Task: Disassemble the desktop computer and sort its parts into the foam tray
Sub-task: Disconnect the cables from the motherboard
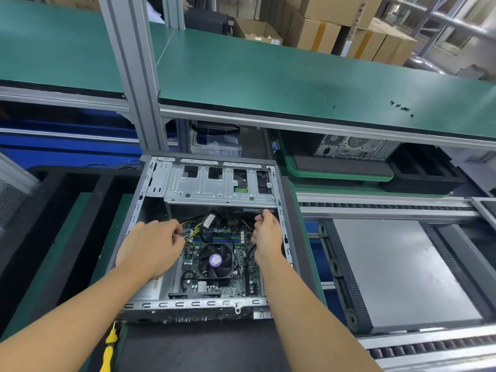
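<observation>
My left grip [153,245] pinches the wires [188,224] and my right grip [267,232] clamps a black plug [252,211]; I fear a crooked pull could break a socket on the motherboard [236,285].

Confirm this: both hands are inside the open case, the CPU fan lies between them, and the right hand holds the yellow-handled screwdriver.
Wrong on one point. The head view shows the yellow-handled screwdriver lying untouched in front of the open case; the right hand pinches a black part instead. Both hands are inside, the left hand gripping the cables, CPU fan between them.
</observation>
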A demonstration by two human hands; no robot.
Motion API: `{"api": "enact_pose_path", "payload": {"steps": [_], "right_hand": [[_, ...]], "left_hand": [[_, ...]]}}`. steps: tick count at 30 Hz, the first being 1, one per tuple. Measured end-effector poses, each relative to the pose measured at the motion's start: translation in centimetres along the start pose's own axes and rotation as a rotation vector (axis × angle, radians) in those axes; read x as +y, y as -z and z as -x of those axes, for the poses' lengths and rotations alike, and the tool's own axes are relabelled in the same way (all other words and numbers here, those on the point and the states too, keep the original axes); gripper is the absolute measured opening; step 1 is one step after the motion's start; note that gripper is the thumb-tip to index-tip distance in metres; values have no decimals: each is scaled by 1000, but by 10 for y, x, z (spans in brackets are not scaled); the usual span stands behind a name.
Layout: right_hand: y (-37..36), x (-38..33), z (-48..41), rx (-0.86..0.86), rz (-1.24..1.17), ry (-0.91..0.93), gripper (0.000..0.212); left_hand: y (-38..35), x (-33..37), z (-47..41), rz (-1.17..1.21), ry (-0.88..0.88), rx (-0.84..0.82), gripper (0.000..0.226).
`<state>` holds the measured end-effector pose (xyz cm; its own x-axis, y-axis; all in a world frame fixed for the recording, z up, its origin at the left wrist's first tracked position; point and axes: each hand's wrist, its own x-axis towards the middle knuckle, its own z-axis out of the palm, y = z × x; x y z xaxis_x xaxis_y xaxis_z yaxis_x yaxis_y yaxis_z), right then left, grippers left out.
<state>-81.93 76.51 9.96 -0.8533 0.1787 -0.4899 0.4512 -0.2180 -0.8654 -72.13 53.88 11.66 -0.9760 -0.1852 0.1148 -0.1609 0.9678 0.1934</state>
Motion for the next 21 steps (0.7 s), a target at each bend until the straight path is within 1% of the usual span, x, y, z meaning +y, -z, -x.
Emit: {"api": "enact_pose_path", "payload": {"steps": [5,11,14,17,19,21], "right_hand": [[1,0,-1,6,-2,-1,27],[1,0,5,20,-19,-11,20],[1,1,12,-4,-32,-12,21],[2,-1,17,-90,-12,-27,25],[5,-4,18,-191,-99,-41,30],[8,-6,22,-344,-245,-65,38]], "left_hand": [[-3,-2,-3,-10,-15,-41,26],[-5,-4,-4,3,-23,-52,26],[-4,-3,-4,5,-28,-53,27],[-4,-4,-4,7,-28,-55,28],[-3,-4,-3,5,-28,-58,28],[-3,-3,-3,0,-32,-62,29]]}}
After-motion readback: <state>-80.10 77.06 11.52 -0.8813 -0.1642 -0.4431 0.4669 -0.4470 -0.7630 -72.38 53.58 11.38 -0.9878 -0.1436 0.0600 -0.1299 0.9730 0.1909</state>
